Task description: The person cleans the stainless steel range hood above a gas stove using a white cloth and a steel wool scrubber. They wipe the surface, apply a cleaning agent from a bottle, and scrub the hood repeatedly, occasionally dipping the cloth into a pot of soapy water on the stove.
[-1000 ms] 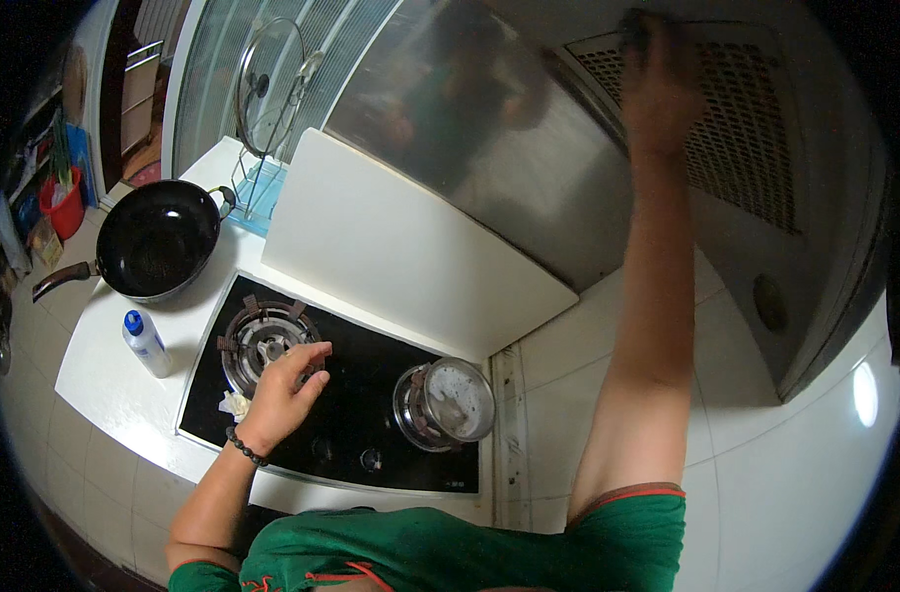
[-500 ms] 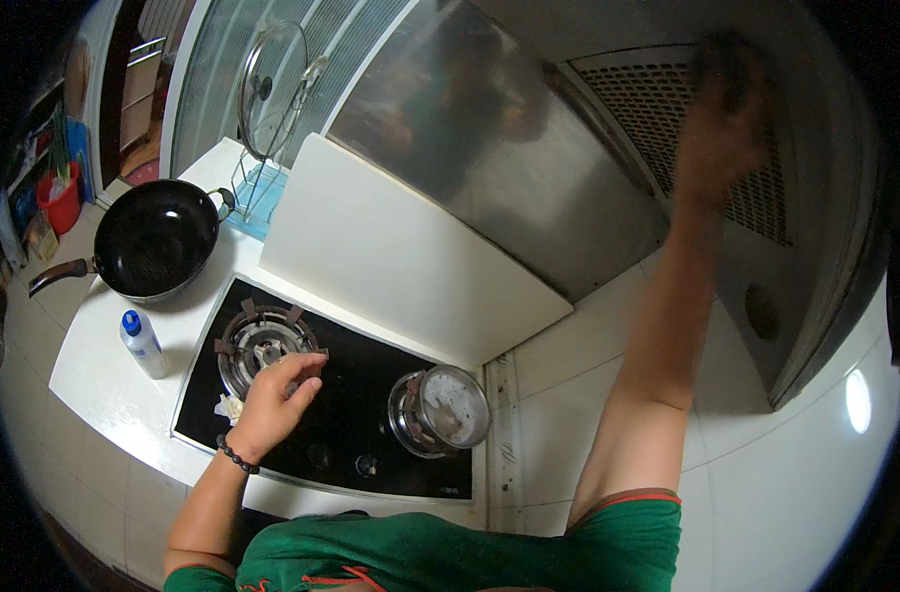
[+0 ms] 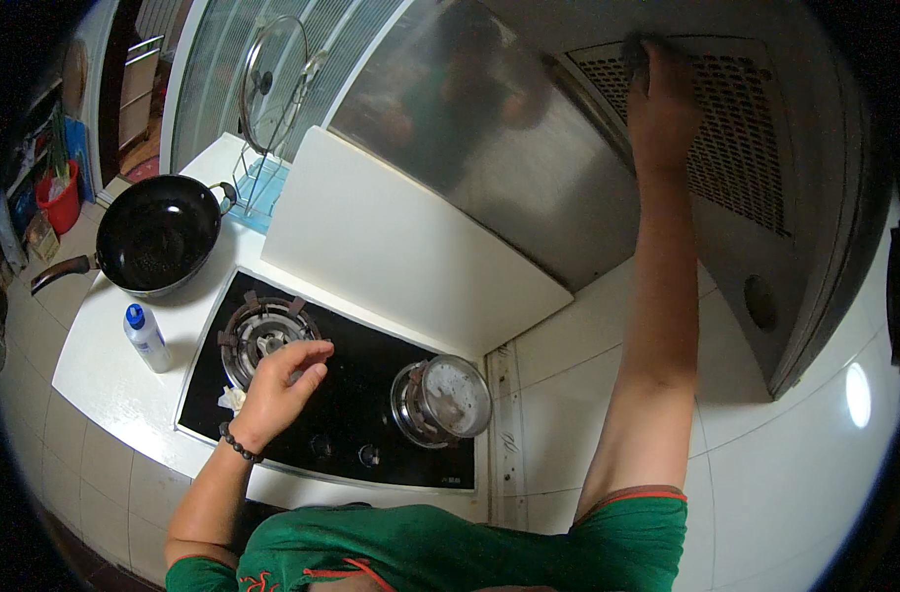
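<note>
My right hand [image 3: 665, 113] is raised to the range hood's perforated filter [image 3: 736, 138], its fingers closed around a dark, fuzzy-looking scouring pad [image 3: 634, 54]. The pad is in shadow at the filter's upper left edge, and its exact make is hard to see. Over the hob [image 3: 356, 370] hovers my left hand [image 3: 280, 390], a beaded bracelet on its wrist. Its fingers are loosely bent, the thumb stands a little apart, and nothing shows in it. The left burner [image 3: 267, 340] lies just beyond that hand.
A metal bowl [image 3: 455, 395] with cloudy liquid sits on the right burner. On the left counter stand a black wok [image 3: 159, 237] and a blue-capped bottle [image 3: 146, 337]. A glass lid [image 3: 272, 84] rests in a rack behind. A white panel [image 3: 400, 247] leans behind the hob.
My right hand has moved left and slightly up across the filter with the pad. My left hand has stayed nearly in place over the hob. The view has shifted slightly.
</note>
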`<state>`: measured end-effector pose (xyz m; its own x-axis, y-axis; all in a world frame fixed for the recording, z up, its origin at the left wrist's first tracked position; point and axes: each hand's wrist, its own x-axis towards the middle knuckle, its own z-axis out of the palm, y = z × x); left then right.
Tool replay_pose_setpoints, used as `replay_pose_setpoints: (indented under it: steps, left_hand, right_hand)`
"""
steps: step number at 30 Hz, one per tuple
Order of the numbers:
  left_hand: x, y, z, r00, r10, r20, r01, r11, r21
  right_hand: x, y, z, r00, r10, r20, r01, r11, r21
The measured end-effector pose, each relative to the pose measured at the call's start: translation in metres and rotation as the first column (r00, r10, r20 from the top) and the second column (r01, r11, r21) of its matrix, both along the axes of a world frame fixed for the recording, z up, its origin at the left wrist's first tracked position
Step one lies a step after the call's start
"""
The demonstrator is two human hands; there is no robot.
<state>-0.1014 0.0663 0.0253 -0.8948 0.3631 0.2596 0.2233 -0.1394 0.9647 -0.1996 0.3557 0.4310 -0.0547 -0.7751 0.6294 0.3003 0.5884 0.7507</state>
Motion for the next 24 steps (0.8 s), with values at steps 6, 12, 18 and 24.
replay_pose_setpoints:
  steps: [6, 12, 18, 24]
  left_hand:
    - [0.000, -0.013, -0.003, 0.998, 0.009, 0.058, -0.007, 1.000, -0.026]
    - [0.003, -0.011, 0.004, 0.996, -0.031, 0.085, 0.030, 0.999, 0.018]
    - [-0.003, -0.013, 0.004, 0.996, -0.019, 0.091, 0.014, 0.998, 0.065]
    - [-0.001, -0.015, 0.000, 0.996, -0.007, 0.094, 0.006, 1.000, 0.011]
  right_hand:
    - [0.019, -0.020, 0.004, 0.987, 0.159, 0.031, -0.150, 0.967, -0.207]
    - [0.010, -0.006, 0.001, 0.999, 0.044, 0.006, -0.044, 0.999, -0.024]
    - [-0.013, -0.004, -0.007, 1.000, -0.015, -0.004, 0.015, 0.999, -0.039]
    - [0.019, -0.042, 0.010, 0.964, 0.266, -0.007, -0.260, 0.936, -0.239]
